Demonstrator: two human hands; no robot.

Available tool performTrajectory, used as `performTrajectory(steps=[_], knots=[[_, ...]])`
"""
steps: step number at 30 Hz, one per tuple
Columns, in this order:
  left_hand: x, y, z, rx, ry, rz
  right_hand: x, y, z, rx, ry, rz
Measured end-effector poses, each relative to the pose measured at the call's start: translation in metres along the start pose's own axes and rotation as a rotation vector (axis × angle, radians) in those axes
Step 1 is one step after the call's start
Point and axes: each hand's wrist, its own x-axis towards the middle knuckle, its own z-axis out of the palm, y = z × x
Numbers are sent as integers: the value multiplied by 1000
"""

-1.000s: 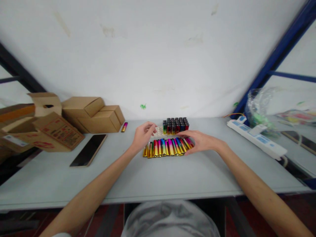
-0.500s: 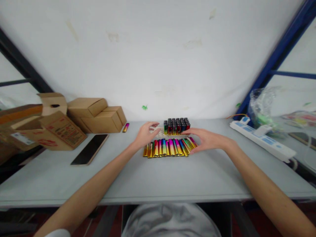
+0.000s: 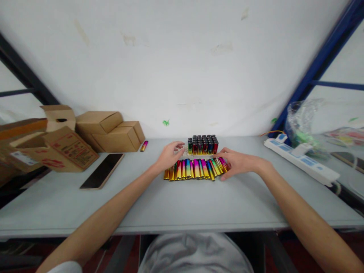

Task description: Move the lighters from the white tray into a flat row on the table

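Lighters (image 3: 196, 169), approx a dozen-plus w/ shiny rainbow/gold bodies, lie flat side by side in a row on the grey surface (image 3: 199, 201), right between both hands. Left hand (image 3: 168, 155) sits at the row's left end, just behind it, fingers loosely curved and part-spread, gripping nothing; fingertips reach toward a pale tray (image 3: 184, 152) that lies just past them, contact w/ it can't be told. Right hand (image 3: 240, 163) rests at the row's right end, palm down, fingers spread fairly wide and laid against the last few lighters, which fan out slanted vs. the rest; not closed on any. Just beyond both hands, btwn them and the white wall (image 3: 182, 68), stands a block of upright lighters (image 3: 203, 145) w/ black tops, packed tight in rows, next to the pale tray on its right. Well off to the left of the left hand: a single pink/yellow lighter (image 3: 143, 146) lying by a stack of cardboard boxes (image 3: 108, 131), more boxes w/ red print (image 3: 68, 149) further left, and a dark phone (image 3: 102, 171) flat on the surface, nearer the person than the boxes. Well off to the right of the right hand: a white/blue power strip (image 3: 301, 161), behind it a clear plastic bag (image 3: 303, 123) w/ green bits inside, and a blue frame post (image 3: 321, 64) slanting up.
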Motion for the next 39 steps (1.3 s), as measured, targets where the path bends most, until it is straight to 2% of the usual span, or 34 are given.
performTrajectory(steps=[4, 8, 16, 20, 34, 39], knots=[[-1, 4, -1, -11, -8, -5, 1, -6, 1, -13, -30, -31], [-1, 4, -1, -1, -4, -10, 0, -9, 2, -26, 1, -48], [-2, 1, 0, 31, -1, 5, 1, -40, 3, -124, -102, 188], [-2, 2, 0, 28, 3, 5, 1, -50, 2, -196, -113, 223], [2, 1, -1, 46, 42, 23, 0, -47, 8, -192, -61, 155], [4, 0, 0, 137, 28, 56, 2, -44, 12, -191, -59, 140]])
